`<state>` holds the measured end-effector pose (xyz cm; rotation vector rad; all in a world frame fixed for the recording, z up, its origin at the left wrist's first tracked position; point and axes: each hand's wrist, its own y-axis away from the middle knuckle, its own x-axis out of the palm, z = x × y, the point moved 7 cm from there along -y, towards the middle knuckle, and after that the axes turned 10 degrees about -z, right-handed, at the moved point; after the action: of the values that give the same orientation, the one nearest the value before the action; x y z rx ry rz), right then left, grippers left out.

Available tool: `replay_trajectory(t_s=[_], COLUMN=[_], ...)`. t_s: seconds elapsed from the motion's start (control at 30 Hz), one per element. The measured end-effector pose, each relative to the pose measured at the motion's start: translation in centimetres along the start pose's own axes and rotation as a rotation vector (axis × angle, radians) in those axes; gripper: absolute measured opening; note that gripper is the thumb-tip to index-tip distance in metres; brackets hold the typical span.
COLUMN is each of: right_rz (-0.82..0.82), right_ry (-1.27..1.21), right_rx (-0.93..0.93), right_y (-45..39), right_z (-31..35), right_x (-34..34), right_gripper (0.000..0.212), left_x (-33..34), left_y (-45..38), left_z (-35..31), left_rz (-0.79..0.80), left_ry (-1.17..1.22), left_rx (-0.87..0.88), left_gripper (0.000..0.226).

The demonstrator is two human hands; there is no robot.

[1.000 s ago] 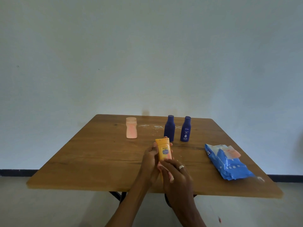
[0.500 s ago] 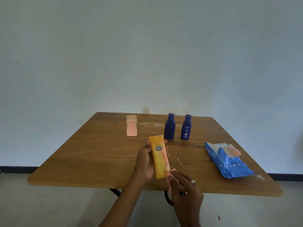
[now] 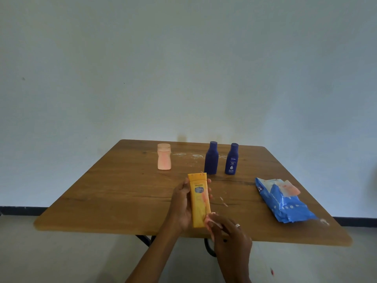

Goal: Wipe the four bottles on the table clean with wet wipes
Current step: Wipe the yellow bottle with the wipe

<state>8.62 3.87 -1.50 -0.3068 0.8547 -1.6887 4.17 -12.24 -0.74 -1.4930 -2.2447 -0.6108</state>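
I hold the yellow bottle upright over the table's near edge, my left hand wrapped round its back, while my right hand pinches a wet wipe against its lower right corner. Its label looks like Vaseline. Far off stand a pink bottle left, two dark blue bottles, one reading NIVEA. The blue wipes pack lies right.

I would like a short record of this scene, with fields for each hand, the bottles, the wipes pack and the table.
left hand: holds yellow bottle above the table's near edge
right hand: presses wet wipe on that bottle's lower end
pink bottle: upright, far left
two blue bottles: upright, side by side, apart
wipes pack: lying on the right
table: wooden, whitish smears
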Motion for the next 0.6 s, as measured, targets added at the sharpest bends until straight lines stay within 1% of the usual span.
replay_trajectory(t_s=[0.07, 0.13, 0.2, 0.27, 0.33, 0.4, 0.47, 0.5, 0.6], right_rz=[-0.013, -0.038, -0.061, -0.086, -0.072, -0.041, -0.019, -0.018, -0.042], right_ry=[0.019, 0.011, 0.013, -0.001, -0.033, -0.025, -0.026, -0.033, -0.032], right_rx=[-0.003, -0.006, -0.025, -0.030, -0.028, -0.065, -0.071, -0.057, -0.055], right_y=[-0.3, -1.5, -3.1, -4.5, -4.9, -4.1, -2.6, -2.0, -1.4], right_z=[0.0, 0.3, 0.9, 1.4, 1.8, 1.9, 1.5, 1.1, 1.1], right_x=[0.0, 0.2, 0.2, 0.1, 0.2, 0.4, 0.5, 0.6, 0.6], right_gripper=[0.034, 0.028, 0.027, 0.026, 0.024, 0.024, 0.030, 0.031, 0.022], left_x=[0.3, 0.7, 1.2, 1.4, 1.4, 1.1, 0.8, 0.7, 0.7], left_y=[0.2, 0.3, 0.7, 0.6, 0.4, 0.2, 0.1, 0.2, 0.6], left_z=[0.3, 1.2, 2.2, 2.7, 2.2, 0.9, -0.2, -0.4, -0.2], left_rz=[0.011, 0.028, 0.058, 0.108, 0.131, 0.116, 0.111, 0.097, 0.075], left_ry=[0.038, 0.062, 0.096, 0.099, 0.099, 0.119, 0.114, 0.100, 0.097], left_rx=[-0.041, -0.123, -0.205, -0.228, -0.203, -0.115, -0.027, -0.009, -0.031], left_gripper=[0.053, 0.059, 0.065, 0.069, 0.066, 0.056, 0.050, 0.049, 0.047])
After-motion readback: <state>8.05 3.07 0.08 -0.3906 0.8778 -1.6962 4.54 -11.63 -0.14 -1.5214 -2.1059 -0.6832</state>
